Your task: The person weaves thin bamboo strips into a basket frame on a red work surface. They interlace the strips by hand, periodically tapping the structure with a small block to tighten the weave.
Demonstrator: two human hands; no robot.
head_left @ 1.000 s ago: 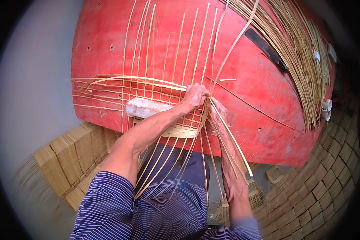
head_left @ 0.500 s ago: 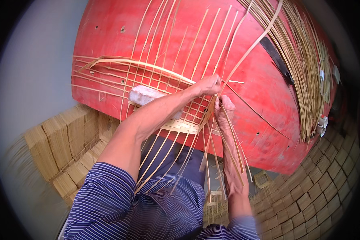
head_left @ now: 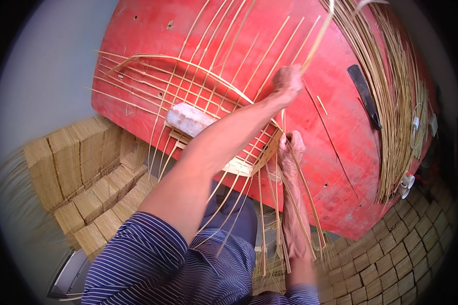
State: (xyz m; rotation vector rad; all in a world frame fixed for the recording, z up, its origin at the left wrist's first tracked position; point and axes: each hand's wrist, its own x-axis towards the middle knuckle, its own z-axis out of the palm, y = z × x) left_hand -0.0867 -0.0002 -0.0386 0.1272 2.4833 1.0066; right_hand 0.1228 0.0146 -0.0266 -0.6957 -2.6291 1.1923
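My left hand (head_left: pixel 287 81) is raised beyond the lattice of pale woven strips (head_left: pixel 252 150), closed on a long strip (head_left: pixel 316 38) that runs toward the top edge. My right hand (head_left: pixel 293 145) grips the bent strips at the lattice's right corner, with loose ends hanging along that forearm. A whitish oblong block (head_left: pixel 187 120) weighs down the lattice, partly behind my left forearm. A long arched strip lies over the lattice's far side. All of it rests on the red board (head_left: pixel 336 168).
Bundles of thin strips (head_left: pixel 387 101) lie along the board's right side, with a dark flat blade-like piece (head_left: pixel 363 94) and two white cups (head_left: pixel 406 183). Stacked woven pieces (head_left: pixel 53 170) stand at the lower left, and many more (head_left: pixel 392 259) cover the lower right.
My left hand has moved from the corner up and right, drawing a strip away from me. My right hand stays at the corner. The view has shifted and turned slightly.
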